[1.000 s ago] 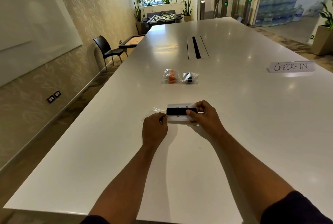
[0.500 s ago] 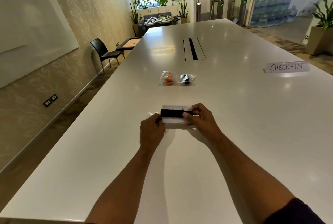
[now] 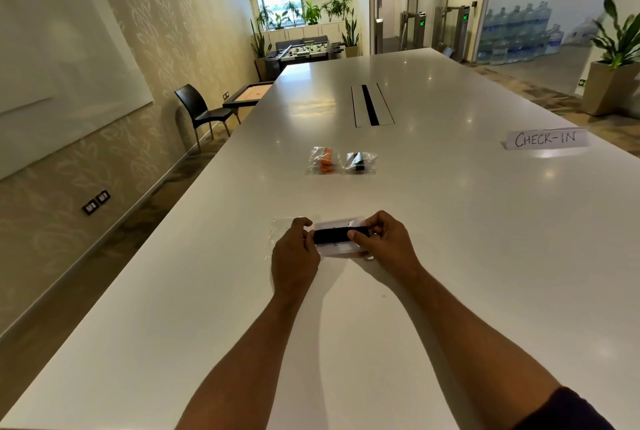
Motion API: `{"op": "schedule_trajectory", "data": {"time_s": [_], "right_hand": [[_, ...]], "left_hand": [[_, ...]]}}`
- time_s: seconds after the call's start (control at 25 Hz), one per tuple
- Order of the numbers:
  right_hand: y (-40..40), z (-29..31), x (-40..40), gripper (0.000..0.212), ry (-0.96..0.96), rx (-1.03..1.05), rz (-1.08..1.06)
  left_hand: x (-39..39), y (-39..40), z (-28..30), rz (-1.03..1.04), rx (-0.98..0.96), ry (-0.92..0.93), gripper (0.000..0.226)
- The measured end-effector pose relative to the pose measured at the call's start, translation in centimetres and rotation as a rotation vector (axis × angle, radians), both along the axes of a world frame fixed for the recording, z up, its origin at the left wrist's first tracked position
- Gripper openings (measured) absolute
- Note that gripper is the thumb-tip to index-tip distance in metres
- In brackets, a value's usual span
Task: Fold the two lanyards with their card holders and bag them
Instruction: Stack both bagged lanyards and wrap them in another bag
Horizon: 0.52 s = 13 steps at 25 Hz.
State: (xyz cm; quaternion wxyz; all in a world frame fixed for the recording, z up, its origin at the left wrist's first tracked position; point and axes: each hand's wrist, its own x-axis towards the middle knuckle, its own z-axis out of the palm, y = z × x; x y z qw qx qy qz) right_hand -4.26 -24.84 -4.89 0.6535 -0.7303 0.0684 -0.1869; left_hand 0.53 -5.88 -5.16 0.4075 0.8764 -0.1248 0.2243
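A folded black lanyard (image 3: 334,234) lies across a clear card holder (image 3: 337,247) just above the white table (image 3: 450,256). My right hand (image 3: 384,242) pinches the right end of the lanyard and holder. My left hand (image 3: 294,251) grips the mouth of a clear plastic bag (image 3: 280,227) at the bundle's left end; the bag spreads out to the left under that hand. Farther back lie two filled clear bags, one with an orange lanyard (image 3: 323,161) and one with a black lanyard (image 3: 360,162).
A paper sign reading CHECK-IN (image 3: 546,138) stands at the right. A cable slot (image 3: 370,105) sits in the table's middle farther back. The table's left edge runs close by, with a black chair (image 3: 201,111) beyond it.
Both hands have drawn a little nearer to me with the bundle. My left hand has closed in against the lanyard's left end, and the bag now covers that end.
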Motion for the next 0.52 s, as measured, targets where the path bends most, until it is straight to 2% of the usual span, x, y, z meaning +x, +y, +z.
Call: {"op": "schedule_trajectory", "data": {"time_s": [0.16,0.36,0.48,0.52], "right_hand": [[1.2,-0.4,0.2,0.028,-0.027,-0.061,-0.084],[1.6,-0.1,-0.2,0.02,-0.05,-0.003,0.006],[1.8,-0.1,-0.5,0.009,-0.059,0.074,0.094],[2.0,0.0,-0.7,0.012,-0.055,0.107,0.127]], "left_hand": [[-0.3,-0.3,-0.1,-0.052,0.084,-0.112,0.02],[-1.1,-0.8,0.0,-0.191,0.251,-0.236,0.038],[-1.8,-1.8,0.5,-0.236,0.215,-0.225,0.044],[-2.1,-2.2,0.7,-0.245,0.194,-0.219,0.043]]}}
